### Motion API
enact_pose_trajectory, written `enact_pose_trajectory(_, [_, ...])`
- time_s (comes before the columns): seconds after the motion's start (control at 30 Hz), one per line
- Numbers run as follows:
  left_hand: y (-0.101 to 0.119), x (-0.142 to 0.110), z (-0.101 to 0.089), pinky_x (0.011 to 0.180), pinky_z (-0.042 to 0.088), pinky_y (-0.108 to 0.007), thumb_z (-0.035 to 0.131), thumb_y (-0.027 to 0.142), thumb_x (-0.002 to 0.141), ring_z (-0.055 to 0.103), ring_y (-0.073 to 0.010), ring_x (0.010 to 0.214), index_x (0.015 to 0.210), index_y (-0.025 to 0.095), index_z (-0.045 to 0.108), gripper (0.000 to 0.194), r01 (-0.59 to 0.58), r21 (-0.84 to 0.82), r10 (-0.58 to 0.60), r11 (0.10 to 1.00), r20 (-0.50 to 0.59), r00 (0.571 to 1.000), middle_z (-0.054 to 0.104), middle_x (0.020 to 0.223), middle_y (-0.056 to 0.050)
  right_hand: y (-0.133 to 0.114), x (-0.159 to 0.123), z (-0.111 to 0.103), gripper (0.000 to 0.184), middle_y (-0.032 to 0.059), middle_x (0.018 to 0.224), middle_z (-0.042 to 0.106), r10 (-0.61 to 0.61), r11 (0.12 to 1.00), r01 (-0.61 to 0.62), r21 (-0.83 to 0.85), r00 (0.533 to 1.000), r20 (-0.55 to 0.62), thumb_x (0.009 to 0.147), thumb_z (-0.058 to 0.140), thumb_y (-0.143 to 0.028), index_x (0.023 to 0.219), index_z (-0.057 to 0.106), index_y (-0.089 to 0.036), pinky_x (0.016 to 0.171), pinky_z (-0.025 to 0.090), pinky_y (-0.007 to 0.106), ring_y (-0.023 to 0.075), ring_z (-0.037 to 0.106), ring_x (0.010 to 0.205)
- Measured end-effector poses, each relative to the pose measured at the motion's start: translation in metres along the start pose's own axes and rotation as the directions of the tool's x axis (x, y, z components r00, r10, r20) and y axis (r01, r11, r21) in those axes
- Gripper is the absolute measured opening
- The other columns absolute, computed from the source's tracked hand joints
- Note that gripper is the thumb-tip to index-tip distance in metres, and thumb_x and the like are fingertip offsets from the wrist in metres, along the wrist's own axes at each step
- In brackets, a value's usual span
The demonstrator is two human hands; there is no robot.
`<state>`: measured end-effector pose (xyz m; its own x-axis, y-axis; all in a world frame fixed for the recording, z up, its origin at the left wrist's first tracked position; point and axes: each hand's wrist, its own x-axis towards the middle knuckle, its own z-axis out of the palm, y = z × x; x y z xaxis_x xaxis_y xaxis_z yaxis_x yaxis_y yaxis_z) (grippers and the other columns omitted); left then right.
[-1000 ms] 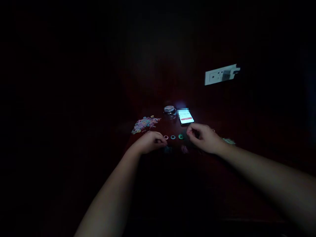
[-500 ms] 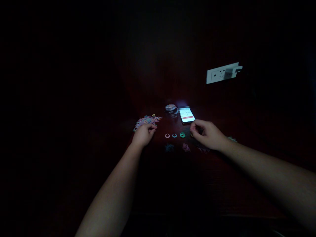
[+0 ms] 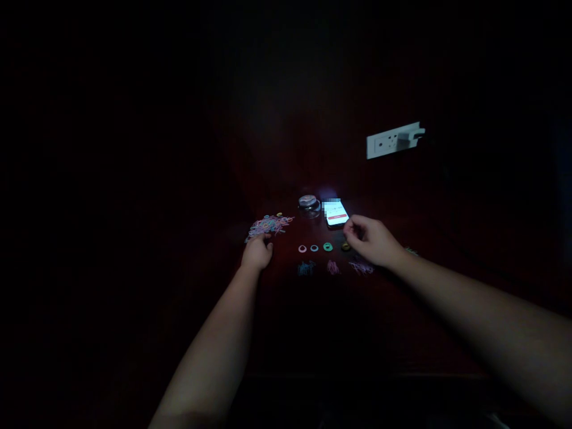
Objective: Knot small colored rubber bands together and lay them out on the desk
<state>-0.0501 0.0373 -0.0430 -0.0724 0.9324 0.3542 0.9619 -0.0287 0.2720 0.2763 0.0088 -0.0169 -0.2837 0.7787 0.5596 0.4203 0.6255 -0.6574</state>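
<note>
My left hand (image 3: 257, 252) lies at the near edge of a loose pile of small, many-coloured elastic bands (image 3: 270, 224), its fingers reaching onto the pile and its thumb apart. My right hand (image 3: 374, 239) is pinched closed just right of a yellow ring-shaped stack (image 3: 345, 246); whatever its fingertips hold is too small and dark to make out. Left of that stack, in a row, are a green ring (image 3: 328, 246), a light blue ring (image 3: 314, 248) and a pink ring (image 3: 302, 249). Nearer me lie bunches of blue bands (image 3: 306, 269), pink bands (image 3: 333, 267) and purple bands (image 3: 361, 266).
A lidded clear jar (image 3: 308, 206) stands behind the rings, beside a lit phone (image 3: 336, 214). More greenish bands (image 3: 412, 251) lie beyond my right wrist. A socket panel (image 3: 394, 141) with a plug is on the wall. Everything else is very dark.
My left hand has gone from closed fingertips beside the pile to fingers reaching onto its near edge. The right hand has shifted slightly, uncovering the yellow stack and purple bands. The view has tilted a little.
</note>
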Motion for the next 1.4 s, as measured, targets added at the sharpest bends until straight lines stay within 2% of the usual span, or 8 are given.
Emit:
enact_pose_trajectory(0.23, [0.023, 0.006, 0.006, 0.107, 0.04, -0.039, 0.051, 0.025, 0.088, 0.054, -0.0268, 0.119, 0.117, 0.019, 0.065, 0.033, -0.09, 0.091, 0.091, 0.992, -0.015, 0.996, 0.063, 0.124, -0.009, -0.002, 0.0, 0.001, 0.006, -0.0021, 0.062, 0.051, -0.015, 1.0, 0.016, 0.023, 1.0, -0.004, 0.079, 0.054, -0.022, 0.074, 0.053, -0.019, 0.053, 0.036, 0.025, 0.0121, 0.046, 0.055])
enact_pose_trajectory(0.5, [0.022, 0.036, 0.017, 0.104, 0.037, -0.049, 0.054, 0.027, 0.089, 0.044, -0.0323, 0.125, 0.118, 0.03, 0.066, 0.032, -0.126, 0.199, 0.13, 0.972, -0.004, 0.992, 0.058, 0.133, -0.007, -0.005, 0.0, 0.0, 0.007, -0.0012, 0.063, 0.054, -0.013, 1.0, 0.012, -0.016, 1.0, -0.016, 0.079, 0.054, -0.022, 0.073, 0.055, -0.018, 0.054, 0.036, 0.025, 0.0124, 0.048, 0.057])
enact_pose_trajectory(0.67, [0.026, 0.046, 0.018, 0.101, 0.038, -0.05, 0.055, 0.033, 0.089, 0.049, -0.0343, 0.117, 0.101, 0.023, 0.071, 0.023, -0.141, 0.207, 0.145, 0.968, -0.006, 0.989, 0.062, 0.12, -0.014, -0.004, -0.001, 0.001, 0.008, -0.0016, 0.063, 0.053, -0.012, 1.0, 0.011, -0.013, 1.0, -0.011, 0.08, 0.054, -0.022, 0.073, 0.054, -0.019, 0.054, 0.036, 0.024, 0.0121, 0.047, 0.057])
enact_pose_trajectory(0.87, [0.03, 0.035, 0.014, 0.101, 0.039, -0.042, 0.045, 0.032, 0.094, 0.054, -0.0299, 0.114, 0.106, 0.018, 0.066, 0.028, -0.12, 0.186, 0.134, 0.975, -0.067, 0.989, 0.062, 0.116, -0.016, -0.005, 0.0, 0.0, 0.009, -0.0009, 0.064, 0.055, -0.017, 0.999, 0.017, -0.046, 1.0, 0.011, 0.082, 0.054, -0.022, 0.075, 0.056, -0.018, 0.054, 0.037, 0.024, 0.0126, 0.049, 0.058])
enact_pose_trajectory(1.0, [0.03, 0.03, 0.013, 0.095, 0.043, -0.039, 0.04, 0.032, 0.096, 0.06, -0.0284, 0.105, 0.106, 0.017, 0.063, 0.03, -0.071, 0.142, 0.087, 0.987, -0.107, 0.99, 0.065, 0.109, -0.016, -0.013, -0.002, -0.004, 0.015, 0.0042, 0.081, 0.065, -0.125, 0.977, 0.146, -0.154, 0.982, 0.138, 0.087, 0.05, -0.021, 0.085, 0.065, -0.018, 0.069, 0.043, 0.029, 0.0176, 0.058, 0.077])
enact_pose_trajectory(1.13, [0.028, 0.031, 0.015, 0.091, 0.044, -0.037, 0.042, 0.032, 0.095, 0.062, -0.0282, 0.1, 0.101, 0.018, 0.062, 0.026, -0.036, 0.098, 0.048, 0.995, -0.129, 0.99, 0.067, 0.105, -0.015, -0.028, -0.008, 0.006, 0.024, 0.0074, 0.102, 0.068, -0.218, 0.91, 0.326, -0.256, 0.902, 0.374, 0.088, 0.049, -0.017, 0.104, 0.068, -0.02, 0.089, 0.04, 0.04, 0.0234, 0.057, 0.099])
enact_pose_trajectory(1.27, [0.026, 0.033, 0.016, 0.087, 0.046, -0.037, 0.041, 0.03, 0.094, 0.063, -0.028, 0.096, 0.1, 0.018, 0.061, 0.023, -0.026, 0.067, 0.035, 0.997, -0.133, 0.991, 0.067, 0.103, -0.014, -0.037, -0.014, 0.022, 0.031, 0.0097, 0.107, 0.068, -0.186, 0.869, 0.383, -0.314, 0.84, 0.51, 0.088, 0.049, -0.016, 0.113, 0.066, -0.02, 0.088, 0.04, 0.042, 0.0253, 0.057, 0.099])
enact_pose_trajectory(1.4, [0.022, 0.033, 0.016, 0.083, 0.046, -0.034, 0.046, 0.026, 0.092, 0.063, -0.0253, 0.092, 0.099, 0.02, 0.06, 0.017, -0.041, 0.006, 0.042, 0.999, -0.132, 0.99, 0.068, 0.1, -0.011, -0.038, -0.015, 0.028, 0.036, 0.0107, 0.107, 0.069, -0.168, 0.858, 0.392, -0.332, 0.825, 0.539, 0.088, 0.047, -0.013, 0.118, 0.065, -0.02, 0.089, 0.04, 0.043, 0.0264, 0.058, 0.1])
